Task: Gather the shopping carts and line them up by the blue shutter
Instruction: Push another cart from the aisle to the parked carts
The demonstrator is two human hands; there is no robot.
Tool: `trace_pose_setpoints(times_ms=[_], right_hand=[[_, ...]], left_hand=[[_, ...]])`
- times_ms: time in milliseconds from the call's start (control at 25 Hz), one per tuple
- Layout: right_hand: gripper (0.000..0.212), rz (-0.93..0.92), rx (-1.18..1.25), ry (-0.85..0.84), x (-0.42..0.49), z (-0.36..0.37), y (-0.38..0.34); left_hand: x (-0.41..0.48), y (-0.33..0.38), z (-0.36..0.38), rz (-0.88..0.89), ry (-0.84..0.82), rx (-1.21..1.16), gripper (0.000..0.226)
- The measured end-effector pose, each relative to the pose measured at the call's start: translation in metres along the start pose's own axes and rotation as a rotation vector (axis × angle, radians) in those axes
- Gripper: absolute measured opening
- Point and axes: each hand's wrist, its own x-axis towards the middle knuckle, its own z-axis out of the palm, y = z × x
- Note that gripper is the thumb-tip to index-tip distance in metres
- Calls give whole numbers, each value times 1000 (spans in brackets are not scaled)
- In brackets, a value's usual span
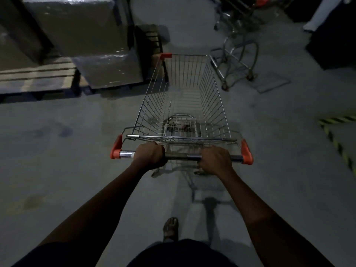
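Note:
A wire shopping cart (185, 97) with red corner caps stands straight in front of me on the grey floor, its basket empty. Both hands hold its handle bar (181, 156): my left hand (151, 156) grips the left part, my right hand (215, 160) grips the right part. Ahead on the right stands another shopping cart (236, 56), a small frame type with a red-trimmed top, close to the front right corner of my cart. No blue shutter is in view.
Wrapped goods (81, 33) on wooden pallets (38, 76) fill the left side, close to the cart's front left corner. Yellow-black hazard tape (335, 139) marks the floor at right. Dark objects (331, 47) stand at the far right. My sandalled foot (170, 229) is below.

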Motion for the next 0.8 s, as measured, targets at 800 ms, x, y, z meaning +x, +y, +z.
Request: trace_pose_setpoints(times_ms=[800], right_hand=[[27,704,213,152,-91,37,292]], left_hand=[[222,316,-75,693,190,259,32]])
